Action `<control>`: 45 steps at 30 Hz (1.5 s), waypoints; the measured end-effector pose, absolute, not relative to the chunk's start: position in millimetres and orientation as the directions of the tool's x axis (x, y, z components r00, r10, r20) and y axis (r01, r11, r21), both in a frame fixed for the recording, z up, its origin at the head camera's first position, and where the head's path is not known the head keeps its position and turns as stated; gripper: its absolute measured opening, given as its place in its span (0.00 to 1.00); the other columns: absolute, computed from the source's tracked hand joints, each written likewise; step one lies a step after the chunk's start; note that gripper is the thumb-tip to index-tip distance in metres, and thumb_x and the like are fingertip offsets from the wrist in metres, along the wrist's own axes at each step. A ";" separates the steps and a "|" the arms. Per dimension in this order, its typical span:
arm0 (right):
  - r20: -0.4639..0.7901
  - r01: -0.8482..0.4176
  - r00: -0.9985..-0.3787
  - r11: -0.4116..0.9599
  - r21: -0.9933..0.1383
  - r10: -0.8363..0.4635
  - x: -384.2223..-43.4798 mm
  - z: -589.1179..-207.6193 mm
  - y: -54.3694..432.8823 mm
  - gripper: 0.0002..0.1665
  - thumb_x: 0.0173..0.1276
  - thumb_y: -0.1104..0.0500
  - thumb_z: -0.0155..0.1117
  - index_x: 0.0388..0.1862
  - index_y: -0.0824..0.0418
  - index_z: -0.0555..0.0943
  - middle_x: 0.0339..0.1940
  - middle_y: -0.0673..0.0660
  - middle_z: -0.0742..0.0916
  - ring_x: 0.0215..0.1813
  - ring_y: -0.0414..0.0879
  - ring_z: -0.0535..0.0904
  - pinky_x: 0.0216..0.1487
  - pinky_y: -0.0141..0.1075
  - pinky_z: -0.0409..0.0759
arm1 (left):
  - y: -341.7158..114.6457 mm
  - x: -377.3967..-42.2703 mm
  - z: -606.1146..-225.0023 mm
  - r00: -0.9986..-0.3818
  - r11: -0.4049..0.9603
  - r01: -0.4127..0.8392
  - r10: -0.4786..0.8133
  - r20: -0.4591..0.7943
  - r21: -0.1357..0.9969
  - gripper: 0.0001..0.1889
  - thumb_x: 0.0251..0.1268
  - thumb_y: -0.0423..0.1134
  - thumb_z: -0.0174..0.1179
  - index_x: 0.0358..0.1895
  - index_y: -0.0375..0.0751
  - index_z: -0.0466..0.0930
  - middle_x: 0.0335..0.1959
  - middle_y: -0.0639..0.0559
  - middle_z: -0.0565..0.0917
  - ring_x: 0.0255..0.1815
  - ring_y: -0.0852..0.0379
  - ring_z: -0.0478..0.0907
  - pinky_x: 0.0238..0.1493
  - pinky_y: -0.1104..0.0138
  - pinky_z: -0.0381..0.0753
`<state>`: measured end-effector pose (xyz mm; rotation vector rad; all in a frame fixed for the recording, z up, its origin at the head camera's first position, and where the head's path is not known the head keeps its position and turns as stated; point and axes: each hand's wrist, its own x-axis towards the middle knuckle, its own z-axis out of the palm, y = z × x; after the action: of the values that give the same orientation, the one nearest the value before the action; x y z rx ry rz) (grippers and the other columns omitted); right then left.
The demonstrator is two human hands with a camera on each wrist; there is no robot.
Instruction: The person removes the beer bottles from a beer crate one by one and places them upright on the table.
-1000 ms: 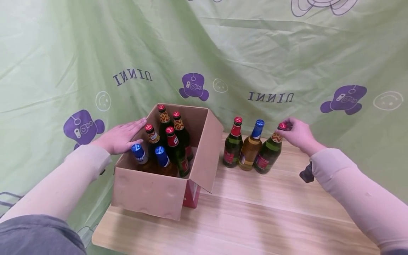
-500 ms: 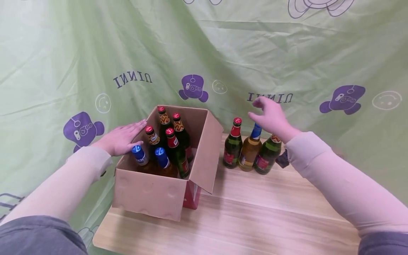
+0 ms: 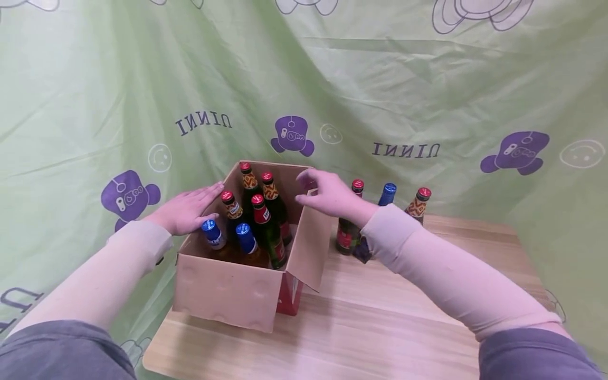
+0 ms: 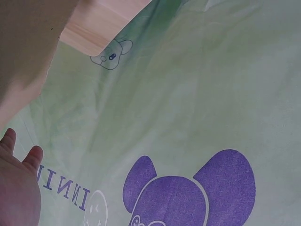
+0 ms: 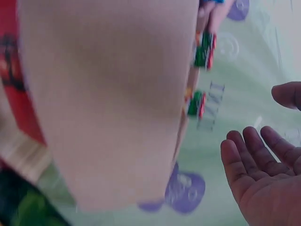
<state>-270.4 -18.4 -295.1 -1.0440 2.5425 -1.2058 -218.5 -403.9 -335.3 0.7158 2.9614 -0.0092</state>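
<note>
An opened cardboard box (image 3: 228, 293) holds several upright beer bottles, among them a blue-capped bottle (image 3: 247, 240) and a green bottle (image 3: 267, 232) with a red neck label. My left hand (image 3: 182, 212) rests along the box's left rim, fingers straight; the left wrist view catches only part of that hand (image 4: 19, 188). Above the right flap (image 3: 311, 243) hovers my right hand (image 3: 332, 196), fingers loosely bent and grasping nothing. In the right wrist view its palm (image 5: 270, 193) faces up beside the blurred flap (image 5: 108, 103).
Right of the box stand three bottles: a red-capped one (image 3: 348, 235), a blue-capped one (image 3: 388, 194) and one with a patterned neck (image 3: 418, 205). My right forearm partly covers them. A wooden table (image 3: 370, 316) bears everything, before a green printed curtain (image 3: 399, 95).
My right hand has let go of the rightmost bottle's cap and swung left over the other bottles to the box. That bottle stays in the row. My left hand keeps its place.
</note>
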 end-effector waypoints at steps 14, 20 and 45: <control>-0.021 -0.497 -0.595 0.388 -0.776 -0.804 -239.3 -321.2 -87.1 0.27 0.71 0.58 0.70 0.66 0.65 0.77 0.59 0.61 0.85 0.58 0.49 0.84 0.58 0.36 0.82 | -408.0 -220.4 -342.3 -0.887 0.890 0.455 0.456 -0.075 0.028 0.38 0.81 0.51 0.50 0.81 0.27 0.51 0.81 0.31 0.54 0.79 0.30 0.55 0.75 0.38 0.58; -0.090 -0.443 -0.555 0.385 -0.810 -0.827 -230.3 -337.2 -99.8 0.29 0.71 0.61 0.70 0.68 0.65 0.75 0.63 0.62 0.84 0.59 0.49 0.85 0.58 0.34 0.83 | -404.7 -222.4 -343.9 -0.885 0.889 0.457 0.459 -0.077 0.040 0.39 0.81 0.51 0.50 0.81 0.28 0.52 0.81 0.30 0.54 0.78 0.29 0.55 0.74 0.38 0.58; -0.048 -0.587 -0.698 0.609 -0.534 -0.715 -205.3 -348.4 -110.8 0.33 0.72 0.37 0.66 0.69 0.52 0.81 0.57 0.49 0.89 0.54 0.42 0.83 0.54 0.38 0.83 | -402.0 -220.7 -339.1 -0.896 0.903 0.428 0.428 -0.115 0.026 0.39 0.81 0.51 0.51 0.81 0.27 0.50 0.82 0.30 0.52 0.80 0.30 0.53 0.76 0.40 0.56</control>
<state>-205.3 -110.8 -348.4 -1.0659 2.5796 -0.7184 -220.7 -402.0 -339.1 0.6656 2.9494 -0.0004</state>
